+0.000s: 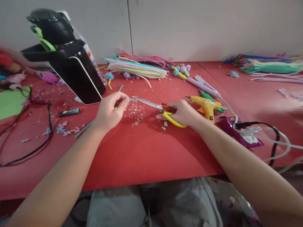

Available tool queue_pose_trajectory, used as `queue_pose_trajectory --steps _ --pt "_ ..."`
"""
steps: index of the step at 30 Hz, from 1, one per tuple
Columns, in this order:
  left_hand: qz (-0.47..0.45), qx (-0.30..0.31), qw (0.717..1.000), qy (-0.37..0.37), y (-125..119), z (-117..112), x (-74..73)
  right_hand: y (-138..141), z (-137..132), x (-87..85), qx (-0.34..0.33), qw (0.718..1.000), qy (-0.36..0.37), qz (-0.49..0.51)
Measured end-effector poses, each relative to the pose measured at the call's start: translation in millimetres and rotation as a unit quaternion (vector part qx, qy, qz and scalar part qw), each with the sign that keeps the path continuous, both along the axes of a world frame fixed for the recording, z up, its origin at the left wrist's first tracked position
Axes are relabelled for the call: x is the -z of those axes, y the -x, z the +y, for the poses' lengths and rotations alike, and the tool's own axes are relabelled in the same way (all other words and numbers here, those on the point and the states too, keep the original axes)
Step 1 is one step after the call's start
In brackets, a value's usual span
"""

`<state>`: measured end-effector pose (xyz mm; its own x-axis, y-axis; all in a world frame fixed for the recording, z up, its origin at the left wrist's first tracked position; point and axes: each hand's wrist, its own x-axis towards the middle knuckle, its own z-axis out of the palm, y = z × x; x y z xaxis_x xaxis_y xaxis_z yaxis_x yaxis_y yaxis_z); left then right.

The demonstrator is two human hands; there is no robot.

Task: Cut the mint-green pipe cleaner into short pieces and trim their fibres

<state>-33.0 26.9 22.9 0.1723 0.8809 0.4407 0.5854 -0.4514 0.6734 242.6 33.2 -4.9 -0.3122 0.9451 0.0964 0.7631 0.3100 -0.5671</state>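
My left hand [111, 110] pinches a thin green pipe cleaner [131, 99] between thumb and fingertips, and its short end pokes out to the right. My right hand [183, 112] grips scissors [149, 103] with yellow and red handles. Their blades point left, tips close to the pipe cleaner's end; I cannot tell whether they touch it. Below the blades lie pale fuzz trimmings [136, 114] and a few green snippets [165, 124]. A teal stem [84, 128] shows beside my left wrist, partly hidden by the arm.
A black flask [87, 66] with a phone-like panel [75, 80] leaning on it stands at left. Pipe cleaner bundles [137, 68] lie along the wall. At right are a yellow glue gun [208, 107], a lilac hair-straightener-like tool [203, 86] and a purple power strip [241, 132] with cables.
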Motion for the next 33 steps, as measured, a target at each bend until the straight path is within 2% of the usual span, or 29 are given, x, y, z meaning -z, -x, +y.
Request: queue_pose_trajectory --steps 26,33 --pt "-0.003 -0.023 1.000 0.005 -0.6 -1.4 -0.3 -0.8 -0.2 0.3 0.000 1.000 0.013 0.001" --pt "-0.007 -0.009 1.000 0.003 -0.3 -0.3 1.1 0.1 -1.3 -0.1 0.001 1.000 0.008 0.001"
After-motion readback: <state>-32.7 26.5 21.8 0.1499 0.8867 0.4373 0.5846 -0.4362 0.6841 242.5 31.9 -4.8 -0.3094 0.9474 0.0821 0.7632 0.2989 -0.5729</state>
